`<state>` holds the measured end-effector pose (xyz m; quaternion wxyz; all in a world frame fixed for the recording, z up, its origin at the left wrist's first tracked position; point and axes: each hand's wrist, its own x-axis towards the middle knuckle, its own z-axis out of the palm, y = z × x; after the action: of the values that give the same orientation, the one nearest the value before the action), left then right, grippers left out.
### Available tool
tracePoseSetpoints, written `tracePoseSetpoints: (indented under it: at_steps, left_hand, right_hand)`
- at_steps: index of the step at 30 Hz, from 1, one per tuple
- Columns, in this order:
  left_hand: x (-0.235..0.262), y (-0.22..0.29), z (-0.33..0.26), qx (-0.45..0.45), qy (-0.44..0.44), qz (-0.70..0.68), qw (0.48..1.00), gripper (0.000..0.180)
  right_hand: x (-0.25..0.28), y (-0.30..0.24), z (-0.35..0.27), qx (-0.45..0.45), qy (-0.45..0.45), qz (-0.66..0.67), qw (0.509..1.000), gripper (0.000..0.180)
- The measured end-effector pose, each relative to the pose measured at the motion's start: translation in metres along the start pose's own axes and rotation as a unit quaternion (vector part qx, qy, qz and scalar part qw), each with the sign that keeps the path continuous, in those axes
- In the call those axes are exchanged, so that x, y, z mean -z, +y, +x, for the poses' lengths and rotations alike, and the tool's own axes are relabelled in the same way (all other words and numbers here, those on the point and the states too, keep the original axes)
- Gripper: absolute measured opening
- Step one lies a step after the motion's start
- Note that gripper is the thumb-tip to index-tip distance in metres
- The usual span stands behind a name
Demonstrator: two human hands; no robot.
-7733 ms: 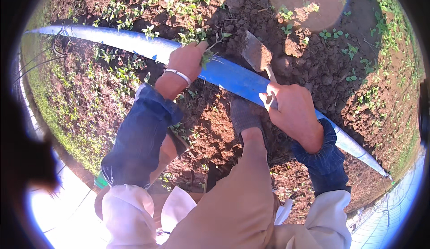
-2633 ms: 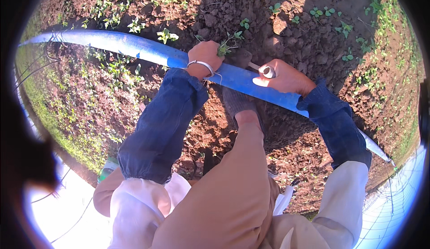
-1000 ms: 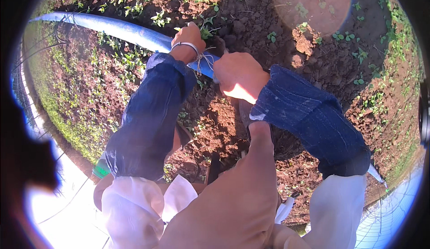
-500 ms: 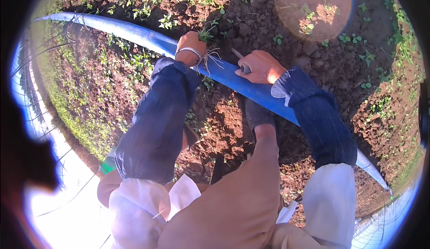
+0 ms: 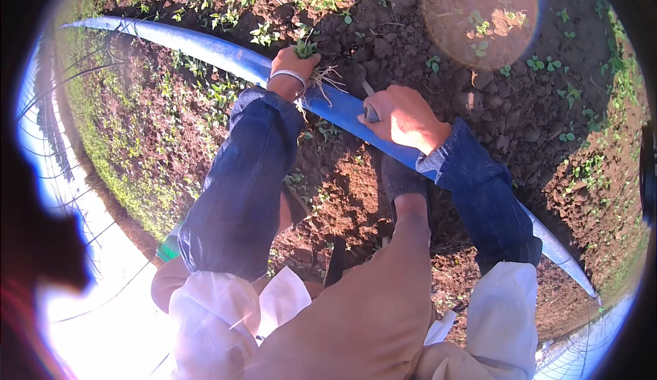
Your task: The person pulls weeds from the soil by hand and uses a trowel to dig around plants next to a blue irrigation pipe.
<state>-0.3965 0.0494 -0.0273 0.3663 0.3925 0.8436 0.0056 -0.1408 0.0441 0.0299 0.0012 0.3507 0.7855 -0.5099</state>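
My left hand point(image 5: 289, 72) is closed around a tuft of uprooted weeds point(image 5: 305, 49); green leaves poke out above the fist and pale roots dangle to its right, over the blue flat hose point(image 5: 349, 112). Close by on the right, my right hand point(image 5: 410, 116) grips a small hand tool point(image 5: 371, 114). The dark butt of its handle shows beside the thumb side of the fist, and a thin shaft points up and left toward the soil. What the tool's far end looks like is hard to make out against the dirt.
The hose crosses the ground diagonally from upper left to lower right. Clumpy brown soil point(image 5: 472, 134) with small green seedlings point(image 5: 263, 34) lies beyond it. My foot point(image 5: 404, 178) stands just on the near side. A green object point(image 5: 169, 246) sits by my left elbow.
My right hand has drawn slightly nearer and turned, bringing the tool with it. My left hand has rotated a little, so more of the weeds' leaves and roots shows.
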Motion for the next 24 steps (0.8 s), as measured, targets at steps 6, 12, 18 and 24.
tracePoseSetpoints:
  at_steps: [6,12,18,24]
  left_hand:
    - [-0.015,-0.006,0.006,0.002,0.054,-0.107,0.993,0.029]
    - [0.008,0.012,-0.022,0.125,0.028,-0.428,0.895,0.026]
    - [0.038,0.023,-0.048,0.073,0.000,-0.625,0.777,0.028]
    - [0.025,0.030,-0.027,-0.114,0.031,-0.418,0.901,0.035]
  right_hand:
    - [0.007,-0.008,-0.011,0.066,0.040,-0.054,0.996,0.020]
    - [0.041,-0.026,-0.054,-0.031,0.071,-0.019,0.997,0.014]
    - [0.058,-0.041,-0.050,-0.108,0.124,0.033,0.986,0.026]
    - [0.075,-0.050,-0.029,-0.146,0.092,0.014,0.985,0.025]
